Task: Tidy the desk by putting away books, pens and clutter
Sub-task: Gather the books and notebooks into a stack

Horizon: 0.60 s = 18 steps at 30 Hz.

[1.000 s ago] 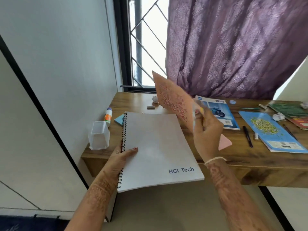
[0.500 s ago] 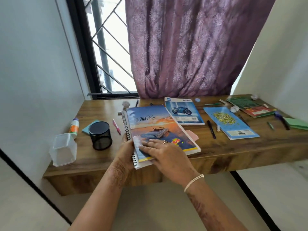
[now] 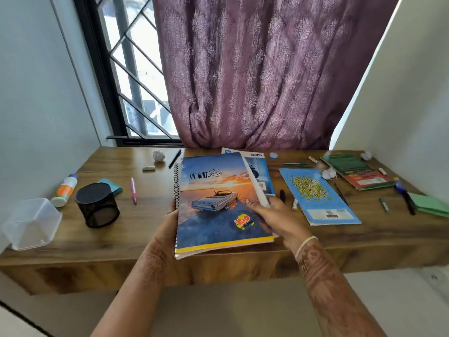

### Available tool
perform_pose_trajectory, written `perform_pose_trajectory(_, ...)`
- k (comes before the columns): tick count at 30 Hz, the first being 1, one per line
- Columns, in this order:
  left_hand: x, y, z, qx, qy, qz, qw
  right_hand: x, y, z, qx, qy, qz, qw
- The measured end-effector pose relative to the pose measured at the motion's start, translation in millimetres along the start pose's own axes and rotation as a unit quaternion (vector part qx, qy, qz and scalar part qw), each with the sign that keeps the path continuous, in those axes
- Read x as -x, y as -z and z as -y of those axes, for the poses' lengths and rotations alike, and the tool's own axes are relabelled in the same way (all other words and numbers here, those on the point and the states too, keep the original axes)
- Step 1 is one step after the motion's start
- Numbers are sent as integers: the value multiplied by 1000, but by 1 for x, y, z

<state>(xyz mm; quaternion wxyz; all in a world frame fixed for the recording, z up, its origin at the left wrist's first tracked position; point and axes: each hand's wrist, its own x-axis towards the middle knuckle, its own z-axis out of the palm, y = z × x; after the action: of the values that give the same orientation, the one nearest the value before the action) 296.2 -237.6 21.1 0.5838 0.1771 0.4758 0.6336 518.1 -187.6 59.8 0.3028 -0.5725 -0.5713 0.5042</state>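
Observation:
A spiral notebook (image 3: 176,186) lies on the wooden desk (image 3: 136,229) with a car-cover notebook (image 3: 213,195) stacked on it. My left hand (image 3: 170,220) grips the stack at its left edge, mostly hidden behind it. To the right, a motorbike-cover notebook (image 3: 260,171) is partly tucked under the car cover. My right hand (image 3: 277,217) pinches its near corner, fingers reaching onto the car cover. A light blue notebook (image 3: 315,198) and a green-red book (image 3: 354,171) lie farther right.
A black mesh pen holder (image 3: 97,205), pink pen (image 3: 133,190), glue bottle (image 3: 64,190) and clear plastic container (image 3: 31,223) sit left. A black pen (image 3: 175,158), eraser (image 3: 148,168) and crumpled paper (image 3: 158,156) lie behind. Green pads (image 3: 430,203) and loose pens are far right.
My right hand laid the car-cover notebook on the spiral notebook, pressed it flat, then shifted right and took hold of the motorbike notebook. The stack's near end now overhangs the desk edge.

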Motion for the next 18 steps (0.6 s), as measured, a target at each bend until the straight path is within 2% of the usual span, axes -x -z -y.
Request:
perform_pose_trajectory(4, -9, -11, 14, 60, 6, -1, 998, -19, 13, -18, -66, 48, 23, 996)
perform_pose_trajectory(9, -20, -11, 21, 109, 49, 140, 983, -43, 17, -21, -67, 69, 43, 994)
perform_pose_trajectory(12, -33, -13, 19, 57, 41, 109, 992, -62, 19, -19, -81, 88, 51, 992)
perform_pose_trajectory(15, -58, -11, 19, 6, -16, 32, 999, -81, 20, -15, -86, 96, 76, 989)
perform_pose_trajectory(18, -78, -11, 14, 12, -35, 20, 999, -110, 22, -10, -42, 73, 62, 994)
